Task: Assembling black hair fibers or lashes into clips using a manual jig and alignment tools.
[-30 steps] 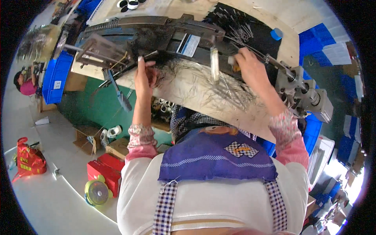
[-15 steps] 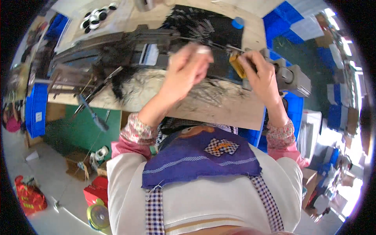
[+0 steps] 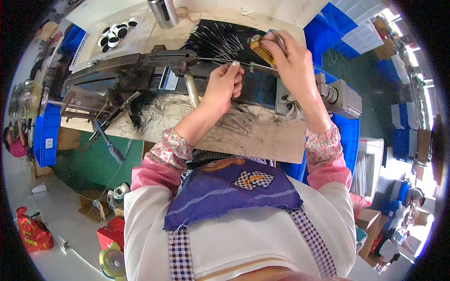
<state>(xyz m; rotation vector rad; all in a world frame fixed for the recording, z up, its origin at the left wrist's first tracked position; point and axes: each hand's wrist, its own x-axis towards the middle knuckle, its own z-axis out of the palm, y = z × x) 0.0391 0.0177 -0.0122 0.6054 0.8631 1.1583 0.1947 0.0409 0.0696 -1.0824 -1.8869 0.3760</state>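
My left hand (image 3: 226,83) is closed in front of the bench machine (image 3: 154,58), thumb pressed against the curled fingers. What lies in this pinch, if anything, is too small to make out. Just beyond the thumb a thin metal rod (image 3: 213,60) runs rightward from the machine's jaw. My right hand (image 3: 291,54), raised to the right of the rod, grips a yellow tool (image 3: 261,49) with a metal end; its exact kind is unclear. Past both hands, many thin metal wires (image 3: 220,40) lie on a black cloth (image 3: 199,42).
Loose black bristles (image 3: 145,105) litter the wooden bench (image 3: 276,140). A grey motor (image 3: 344,98) stands at the right, blue bins (image 3: 323,33) behind it. Black-and-white round caps (image 3: 112,35) sit in a tray at the back left, near a steel cup (image 3: 163,13). A pale handle (image 3: 191,91) hangs beside my left wrist.
My right hand has moved up and leftward with the yellow tool, away from the motor. My left hand, blurred before, is now steady and slightly lower. The pale handle has come into view.
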